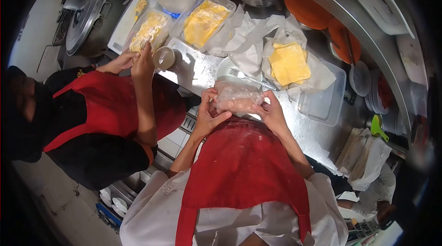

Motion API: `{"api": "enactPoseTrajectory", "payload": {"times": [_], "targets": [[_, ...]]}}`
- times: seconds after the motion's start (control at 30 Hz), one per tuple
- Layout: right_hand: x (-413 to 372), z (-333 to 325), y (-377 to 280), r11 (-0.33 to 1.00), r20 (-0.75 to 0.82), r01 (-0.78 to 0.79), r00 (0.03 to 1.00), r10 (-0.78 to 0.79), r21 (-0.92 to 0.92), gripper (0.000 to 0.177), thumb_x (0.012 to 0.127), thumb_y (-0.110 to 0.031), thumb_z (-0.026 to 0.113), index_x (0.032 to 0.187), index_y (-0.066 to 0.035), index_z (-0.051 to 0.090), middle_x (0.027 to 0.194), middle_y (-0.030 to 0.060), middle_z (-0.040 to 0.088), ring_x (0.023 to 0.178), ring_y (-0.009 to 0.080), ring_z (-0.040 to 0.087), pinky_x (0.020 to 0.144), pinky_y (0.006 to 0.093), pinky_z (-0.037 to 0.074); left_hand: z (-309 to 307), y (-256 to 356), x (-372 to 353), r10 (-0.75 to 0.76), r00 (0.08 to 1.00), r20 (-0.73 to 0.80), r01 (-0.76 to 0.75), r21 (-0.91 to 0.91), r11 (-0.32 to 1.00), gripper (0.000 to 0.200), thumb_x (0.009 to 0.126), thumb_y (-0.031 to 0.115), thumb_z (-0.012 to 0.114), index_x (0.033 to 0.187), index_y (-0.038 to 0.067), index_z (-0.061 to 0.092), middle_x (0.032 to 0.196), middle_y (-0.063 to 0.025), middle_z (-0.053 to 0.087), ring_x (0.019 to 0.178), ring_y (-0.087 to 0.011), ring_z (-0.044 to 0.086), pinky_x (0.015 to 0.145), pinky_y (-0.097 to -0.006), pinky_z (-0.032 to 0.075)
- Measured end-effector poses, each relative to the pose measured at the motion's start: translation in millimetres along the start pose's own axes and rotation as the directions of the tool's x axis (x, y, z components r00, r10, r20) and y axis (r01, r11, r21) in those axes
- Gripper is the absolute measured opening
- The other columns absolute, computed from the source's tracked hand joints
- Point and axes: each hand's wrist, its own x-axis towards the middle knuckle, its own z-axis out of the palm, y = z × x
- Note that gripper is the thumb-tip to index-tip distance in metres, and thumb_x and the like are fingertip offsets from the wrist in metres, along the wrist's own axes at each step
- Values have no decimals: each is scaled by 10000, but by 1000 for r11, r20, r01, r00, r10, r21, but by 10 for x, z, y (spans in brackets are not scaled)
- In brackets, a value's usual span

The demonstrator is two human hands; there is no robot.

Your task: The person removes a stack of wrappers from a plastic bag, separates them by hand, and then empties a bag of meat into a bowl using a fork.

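Observation:
Between my two hands, at the front edge of the metal counter, is a clear plastic bag of pinkish filling (238, 104). My left hand (210, 113) grips its left end, and my right hand (271, 110) grips the right end. Just behind the bag, a fork (246, 76) lies over a pale plate (224, 70). Yellow dough sheets (288, 63) are stacked on white paper to the right of that. Further left, a plastic container (206, 20) holds more yellow sheets, near crumpled paper (248, 39).
At the left, a co-worker in a red apron (110, 103) handles food in another container (149, 29), beside a small cup (164, 57). An empty clear tray (324, 94) lies right. Orange lids (306, 9) and bowls line the back. A large pot (87, 20) stands far left.

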Motion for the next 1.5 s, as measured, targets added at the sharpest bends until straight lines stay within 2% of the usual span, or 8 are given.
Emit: {"api": "enactPoseTrajectory", "payload": {"times": [0.07, 0.3, 0.43, 0.63, 0.8, 0.93, 1.17, 1.5], "targets": [[-25, -43, -95, 993, 75, -108, 992, 105, 39, 483, 784, -15, 759, 1104, -63, 401, 1054, 48, 483, 960, 166, 553, 809, 313, 503, 62, 43, 56, -85, 996, 11, 86, -146, 986, 462, 782, -9, 742, 1117, 85, 440, 1146, -57, 447, 1147, -171, 446, 960, -327, 403], [0, 145, -23, 827, -4, 350, 920, -391, -440, 287, 775, -30, 751, 876, -11, 482, 860, 150, 533, 758, 277, 575, 667, 355, 495, -29, -33, 430, -114, 991, -68, 123, 148, 981, 376, 799, -71, 691, 1020, 73, 422, 1108, -43, 422, 1037, -160, 524, 896, -296, 483], [87, 261, -191, 773, -12, 364, 902, -432, -520, 191, 828, -70, 672, 830, 11, 499, 754, 193, 555, 710, 337, 584, 648, 418, 460, -53, -102, 647, 177, 981, -75, -44, 807, 589, 259, 749, -63, 655, 880, 13, 445, 808, -63, 462, 804, -138, 509, 689, -271, 475], [170, 268, -97, 586, 8, 439, 805, -594, -681, 150, 809, -86, 637, 883, 17, 557, 825, 247, 601, 801, 427, 601, 686, 482, 449, 206, -37, 679, 376, 920, 109, -321, 760, 565, 326, 758, -83, 574, 1075, -18, 531, 845, -174, 541, 756, -306, 561, 623, -321, 479], [221, 218, 48, 738, 98, 437, 885, -456, -514, 158, 783, -11, 577, 940, 6, 564, 880, 209, 606, 769, 428, 598, 686, 447, 479, 243, 165, 533, 88, 943, 321, -325, 829, 455, 601, 707, 164, 728, 1245, 46, 489, 1081, -206, 460, 1064, -385, 458, 915, -456, 397], [76, 35, -61, 482, 125, 567, 723, -679, -668, 259, 757, 15, 581, 1012, 2, 536, 1049, 201, 566, 784, 409, 616, 677, 436, 501, 365, 163, 367, 169, 944, 282, -325, 877, 352, 673, 622, 140, 770, 1227, 50, 489, 1083, -196, 454, 1059, -379, 461, 899, -460, 405], [254, -172, -166, -5, 151, 182, 799, -582, -983, 164, 791, -60, 584, 940, 8, 596, 928, 157, 608, 691, 314, 672, 590, 393, 545, 277, -182, 395, 312, 929, 198, -284, 923, 259, 448, 618, 20, 739, 1010, 36, 522, 1064, -183, 464, 1033, -384, 468, 859, -459, 410], [21, -252, -307, 418, 37, 194, 935, -354, -887, 246, 784, -40, 542, 1010, 51, 575, 933, 265, 646, 860, 444, 632, 784, 484, 499, 31, -210, 414, 376, 923, 79, -308, 737, 602, 207, 853, 22, 643, 744, 15, 468, 668, -27, 434, 650, -141, 416, 602, -289, 371]]}}
